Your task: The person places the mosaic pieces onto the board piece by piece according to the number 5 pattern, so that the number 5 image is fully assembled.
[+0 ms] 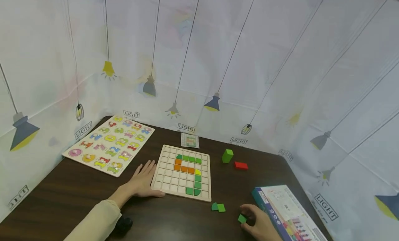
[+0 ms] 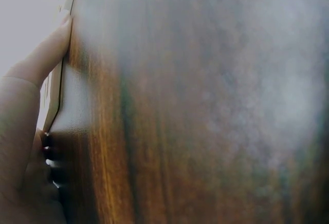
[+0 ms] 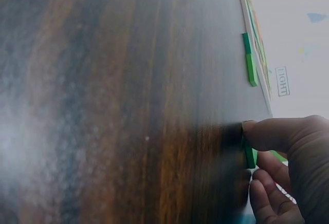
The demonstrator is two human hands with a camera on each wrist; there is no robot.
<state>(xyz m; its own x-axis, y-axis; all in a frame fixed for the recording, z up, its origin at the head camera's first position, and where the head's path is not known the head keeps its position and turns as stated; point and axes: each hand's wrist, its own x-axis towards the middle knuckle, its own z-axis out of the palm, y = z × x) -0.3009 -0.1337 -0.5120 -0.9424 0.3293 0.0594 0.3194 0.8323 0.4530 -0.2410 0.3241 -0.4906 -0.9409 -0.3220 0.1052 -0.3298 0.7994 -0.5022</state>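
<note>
A wooden grid board point(image 1: 165, 180) lies on the dark table, with orange, green and yellow tiles in some squares. My left hand point(image 1: 144, 181) rests at its left edge, fingers spread and thumb along the near side. The thumb point(image 2: 51, 49) also shows against the board's edge in the left wrist view. At the near right, my right hand point(image 1: 261, 223) pinches a small green tile point(image 1: 241, 218) between thumb and fingers, close to the tabletop. Left of that hand lie a dark green rounded tile point(image 1: 214, 206) and a light green square tile point(image 1: 221, 208), side by side.
A wooden number puzzle point(image 1: 107, 144) lies at the far left. Behind the board is a small pattern card point(image 1: 189, 140). A green block stack point(image 1: 227, 156) and red block point(image 1: 241, 165) stand right of it. A box point(image 1: 285, 206) lies beside my right hand; a black object point(image 1: 124, 224) near my left forearm.
</note>
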